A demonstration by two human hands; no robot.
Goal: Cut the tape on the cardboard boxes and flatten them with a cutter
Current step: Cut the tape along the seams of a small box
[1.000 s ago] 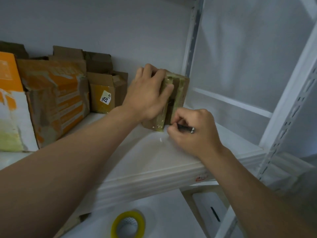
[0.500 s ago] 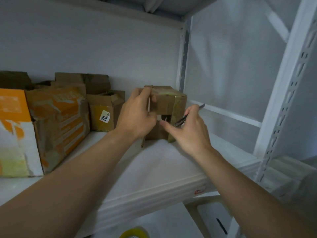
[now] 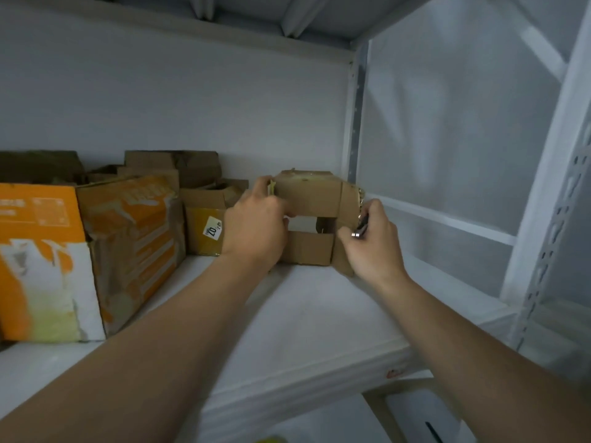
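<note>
While the box (image 3: 308, 199) stands on the shelf (image 3: 319, 318) near its back right corner, its near end looks already cut open: the flaps are parted and a gap shows through the middle, yet it has its boxy form, so I judge the flattening not yet done. Left hand (image 3: 256, 225) grips the box's left edge, fingers curled round a flap; right hand (image 3: 374, 247) touches the right flap while its curled fingers hold the cutter (image 3: 360, 227), whose blade is too small to make out. Yellowish tape (image 3: 307, 177) shows on the top. More work waits to the left, upright and unflattened: orange boxes (image 3: 41, 251), a labelled box (image 3: 204, 233), others behind. These stand near, and the post (image 3: 353, 123) and back wall hem in the corner, leaving little room to press the box flat
</note>
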